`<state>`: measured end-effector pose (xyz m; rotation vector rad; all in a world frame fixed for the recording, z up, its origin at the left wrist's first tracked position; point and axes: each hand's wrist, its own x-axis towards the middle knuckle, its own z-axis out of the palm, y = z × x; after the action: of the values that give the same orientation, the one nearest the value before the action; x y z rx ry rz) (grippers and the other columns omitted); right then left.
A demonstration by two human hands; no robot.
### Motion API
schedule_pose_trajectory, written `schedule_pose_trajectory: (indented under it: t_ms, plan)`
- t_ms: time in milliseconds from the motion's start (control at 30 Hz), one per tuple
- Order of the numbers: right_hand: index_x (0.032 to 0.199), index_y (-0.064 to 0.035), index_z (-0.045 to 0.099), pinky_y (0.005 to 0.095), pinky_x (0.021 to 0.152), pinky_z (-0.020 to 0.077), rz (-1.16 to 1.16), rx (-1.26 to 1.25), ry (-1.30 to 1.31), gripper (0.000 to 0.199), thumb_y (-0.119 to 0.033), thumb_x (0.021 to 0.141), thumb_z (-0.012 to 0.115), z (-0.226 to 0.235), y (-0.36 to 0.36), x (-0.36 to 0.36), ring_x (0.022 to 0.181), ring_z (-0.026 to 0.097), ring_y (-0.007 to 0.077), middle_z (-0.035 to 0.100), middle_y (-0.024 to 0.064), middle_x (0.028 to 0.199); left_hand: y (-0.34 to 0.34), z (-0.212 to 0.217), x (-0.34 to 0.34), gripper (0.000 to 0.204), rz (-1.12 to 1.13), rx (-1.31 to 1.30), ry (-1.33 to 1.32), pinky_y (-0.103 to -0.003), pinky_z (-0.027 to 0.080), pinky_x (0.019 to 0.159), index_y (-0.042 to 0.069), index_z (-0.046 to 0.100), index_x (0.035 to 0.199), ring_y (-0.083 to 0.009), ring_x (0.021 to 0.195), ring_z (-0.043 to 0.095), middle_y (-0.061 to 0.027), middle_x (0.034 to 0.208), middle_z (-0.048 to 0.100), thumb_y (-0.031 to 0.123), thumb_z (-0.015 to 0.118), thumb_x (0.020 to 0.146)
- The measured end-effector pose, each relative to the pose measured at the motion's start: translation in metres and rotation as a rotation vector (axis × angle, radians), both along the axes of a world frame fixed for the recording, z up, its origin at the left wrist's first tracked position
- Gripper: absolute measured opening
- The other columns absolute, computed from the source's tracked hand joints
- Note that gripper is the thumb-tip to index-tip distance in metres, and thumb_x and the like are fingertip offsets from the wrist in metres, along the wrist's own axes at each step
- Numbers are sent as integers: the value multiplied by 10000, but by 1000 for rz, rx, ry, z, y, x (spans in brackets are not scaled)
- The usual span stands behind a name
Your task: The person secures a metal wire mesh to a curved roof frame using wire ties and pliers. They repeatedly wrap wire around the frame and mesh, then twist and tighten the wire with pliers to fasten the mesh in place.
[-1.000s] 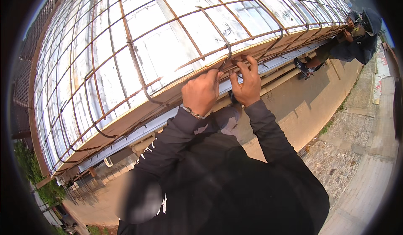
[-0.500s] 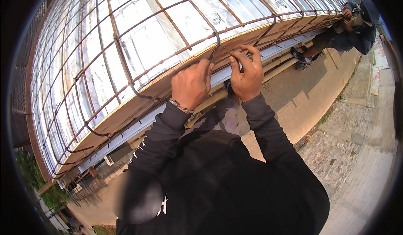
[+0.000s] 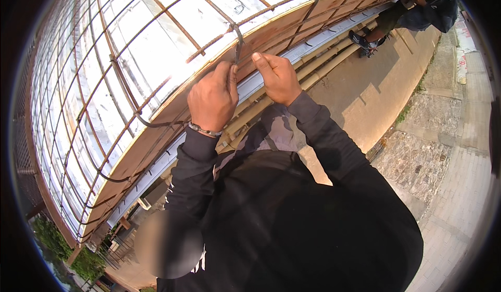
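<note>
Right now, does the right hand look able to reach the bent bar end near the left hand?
Probably yes: the right hand is just right of the bent bar end, with nothing visible between them. The left hand is at its lower tip, so the part above seems freer.

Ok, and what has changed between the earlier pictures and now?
The right hand has moved off rightward from the bent bar, its fingers, spread a second ago, now curled in; whether they hold anything is unclear. The view has shifted too. The left hand stays closed by the bar's lower end; the co-worker remains at the far right.
</note>
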<state>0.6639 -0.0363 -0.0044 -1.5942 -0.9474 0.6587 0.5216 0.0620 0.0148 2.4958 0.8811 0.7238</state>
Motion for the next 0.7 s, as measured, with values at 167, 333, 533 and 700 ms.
schedule_pose_trajectory:
  t_ms: [167,333,533,700]
  plan:
    - [734,-19,489,300,541,315,-51,91,135,458,-335,1065,479,-10,1,-21,625,318,72,366,-19,631,0,2,0,183,2,-32,-2,-456,458,560,87,634,947,-402,651,615,-162,687,617,257,588,996]
    - [769,-4,514,302,611,368,61,-37,-60,420,-312,1054,505,-15,-1,17,675,391,89,415,-21,684,-1,0,0,198,19,-43,24,-445,460,558,76,649,964,-397,646,620,-164,687,625,262,591,1000]
    - [1064,4,601,306,855,445,-803,417,287,173,-106,987,491,-112,-26,27,891,529,151,586,46,982,-3,3,-1,233,6,-28,55,-407,475,597,38,655,993,-367,661,632,-175,741,646,253,569,1020]
    - [1105,-1,658,353,783,520,-144,-406,27,249,-77,872,614,-289,-38,-28,910,671,273,690,156,956,2,-1,2,230,-26,-55,16,-418,441,562,38,652,977,-381,607,578,-191,684,595,250,573,1018]
